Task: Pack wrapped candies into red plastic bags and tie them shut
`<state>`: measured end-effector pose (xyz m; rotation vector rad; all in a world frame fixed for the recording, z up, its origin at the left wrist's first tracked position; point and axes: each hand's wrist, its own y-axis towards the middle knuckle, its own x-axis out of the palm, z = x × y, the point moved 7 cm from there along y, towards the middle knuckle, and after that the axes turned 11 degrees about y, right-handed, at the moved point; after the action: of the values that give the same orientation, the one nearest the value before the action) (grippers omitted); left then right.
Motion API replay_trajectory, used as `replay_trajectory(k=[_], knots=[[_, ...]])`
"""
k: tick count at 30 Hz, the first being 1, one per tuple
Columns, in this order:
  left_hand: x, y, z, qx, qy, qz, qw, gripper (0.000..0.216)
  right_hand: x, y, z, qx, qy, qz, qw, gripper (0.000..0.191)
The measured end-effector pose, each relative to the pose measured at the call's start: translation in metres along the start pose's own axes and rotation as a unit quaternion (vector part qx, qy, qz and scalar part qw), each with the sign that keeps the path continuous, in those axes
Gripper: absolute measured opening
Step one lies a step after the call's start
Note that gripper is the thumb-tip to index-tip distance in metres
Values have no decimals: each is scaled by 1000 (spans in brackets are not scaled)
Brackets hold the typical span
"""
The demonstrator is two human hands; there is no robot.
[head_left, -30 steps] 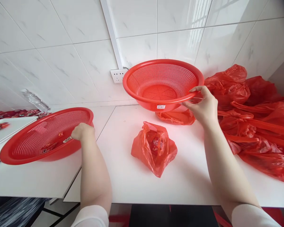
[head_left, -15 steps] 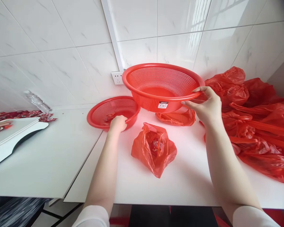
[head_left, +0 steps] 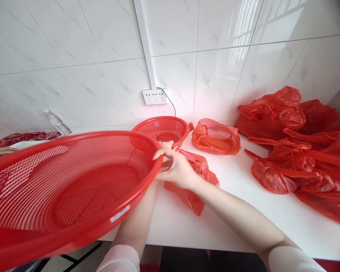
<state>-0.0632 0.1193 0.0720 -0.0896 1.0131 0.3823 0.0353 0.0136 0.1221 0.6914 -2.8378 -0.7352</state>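
Note:
A large red plastic mesh basket (head_left: pixel 95 196) fills the lower left, tilted and slightly blurred, with a white label on its outside. My right hand (head_left: pixel 178 170) pinches its right rim between thumb and fingers. Behind it, a smaller red basket (head_left: pixel 181 132) stands on the white table with a few small packets inside. My left hand (head_left: pixel 167 144) is closed at that basket's near rim; most of it is hidden by the large basket and my right hand. An open red plastic bag (head_left: pixel 194 196) with printed packets in it lies beneath my right forearm.
Another open red bag (head_left: pixel 217 141) sits near the wall. Several filled red bags (head_left: pixel 297 166) are heaped at the right. A clear plastic bottle (head_left: pixel 57 122) lies back left near red packets, where another person's hand (head_left: pixel 1 152) shows. A power socket (head_left: pixel 155 97) is on the tiled wall.
My right hand has swung the large basket left and toward me, across my left forearm. The smaller basket, with my left hand at its rim, has shifted right against the wall.

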Motion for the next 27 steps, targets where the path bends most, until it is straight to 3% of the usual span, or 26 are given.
replay_trajectory(k=[4,8,16,22,27], knots=[[13,0,17,144,151,-3,978,19,68,11,39,55,-22,-56,997,49],[19,0,21,204,245,19,948,25,101,19,64,64,-86,-50,993,44],[24,3,21,246,320,31,914,37,128,48,86,72,-210,-50,974,41],[27,6,18,250,332,30,909,41,140,77,116,155,-258,-103,948,36],[26,5,19,247,337,35,908,37,144,77,111,102,-184,-120,970,56]])
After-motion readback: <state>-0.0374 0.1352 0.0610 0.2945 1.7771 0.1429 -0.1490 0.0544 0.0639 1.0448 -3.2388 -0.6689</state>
